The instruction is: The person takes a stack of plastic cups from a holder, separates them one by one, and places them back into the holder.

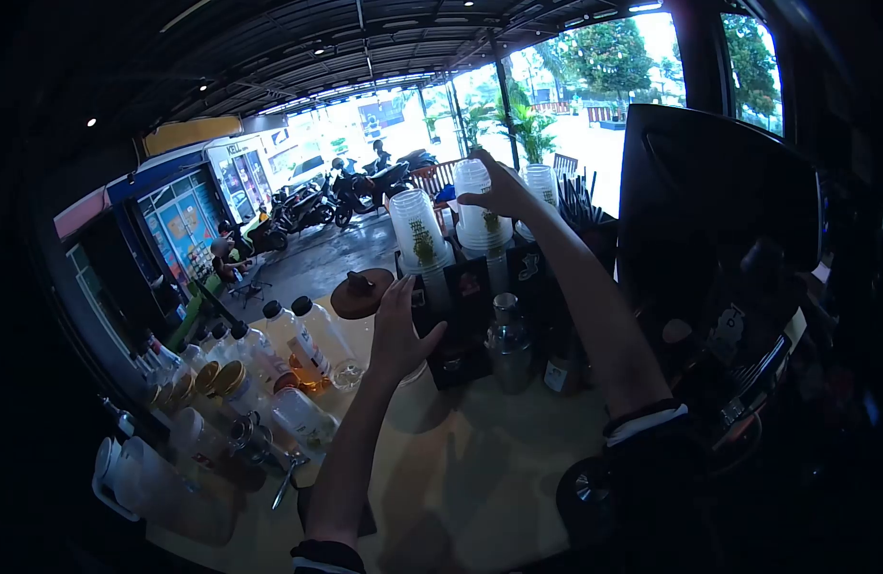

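My right hand (507, 191) is around the upper part of the middle stack of clear plastic cups (480, 231), thumb and fingers on either side of it. Another stack of printed plastic cups (419, 230) stands upright to its left, and a third cup stack (540, 184) shows partly behind my right forearm. These cups sit in a black cup holder (456, 330). My left hand (401, 335) is held open beside the holder's left end, fingers stretched and thumb apart, with nothing in it. Close to its fingertips is a brown round lid with a dark knob (358, 295).
Several bottles (293, 340), jars and a pitcher (135, 474) crowd the counter's left side. A metal shaker (507, 349) stands before the holder. Dark straws (580, 203) and a large black monitor (719, 191) are at the right. Motorbikes (355, 187) are parked beyond the counter.
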A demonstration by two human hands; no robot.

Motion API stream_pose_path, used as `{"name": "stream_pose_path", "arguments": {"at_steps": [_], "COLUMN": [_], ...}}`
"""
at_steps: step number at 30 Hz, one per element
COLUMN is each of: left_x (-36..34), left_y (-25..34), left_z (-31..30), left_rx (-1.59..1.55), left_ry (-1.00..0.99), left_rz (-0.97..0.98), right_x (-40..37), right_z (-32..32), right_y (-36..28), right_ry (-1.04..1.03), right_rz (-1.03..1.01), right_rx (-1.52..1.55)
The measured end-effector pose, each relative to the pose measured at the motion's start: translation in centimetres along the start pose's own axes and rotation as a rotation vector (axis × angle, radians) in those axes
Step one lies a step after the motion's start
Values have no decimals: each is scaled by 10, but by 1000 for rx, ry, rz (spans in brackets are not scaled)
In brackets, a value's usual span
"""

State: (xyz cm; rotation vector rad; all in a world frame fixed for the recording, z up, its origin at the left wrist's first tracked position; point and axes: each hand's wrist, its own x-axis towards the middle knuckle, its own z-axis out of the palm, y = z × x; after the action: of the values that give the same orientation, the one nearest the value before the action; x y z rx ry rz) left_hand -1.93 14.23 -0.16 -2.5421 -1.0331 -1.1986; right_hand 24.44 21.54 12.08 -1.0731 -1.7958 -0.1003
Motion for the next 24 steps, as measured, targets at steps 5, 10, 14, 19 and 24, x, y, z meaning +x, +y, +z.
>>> {"name": "stream_pose_path", "arguments": {"at_steps": [5,10,14,19,24], "left_x": [0,-2,-14,-75,-167], "left_y": [2,3,19,38,12], "left_z": [4,3,-25,-87,-132], "left_rx": [-16,-37,-21,-208,-261], "left_ry": [74,89,46,19,349], "left_rz": [22,41,51,43,-140], "right_x": [-25,-24,-37,-77,-162], "right_z": [7,15,21,33,106], "right_y": [-3,11,-24,-141,-219], "right_ry": [12,13,297,323,-239], "right_rz": [78,70,18,-399,-272], "right_rx": [-95,-139,-577,-172,141]}}
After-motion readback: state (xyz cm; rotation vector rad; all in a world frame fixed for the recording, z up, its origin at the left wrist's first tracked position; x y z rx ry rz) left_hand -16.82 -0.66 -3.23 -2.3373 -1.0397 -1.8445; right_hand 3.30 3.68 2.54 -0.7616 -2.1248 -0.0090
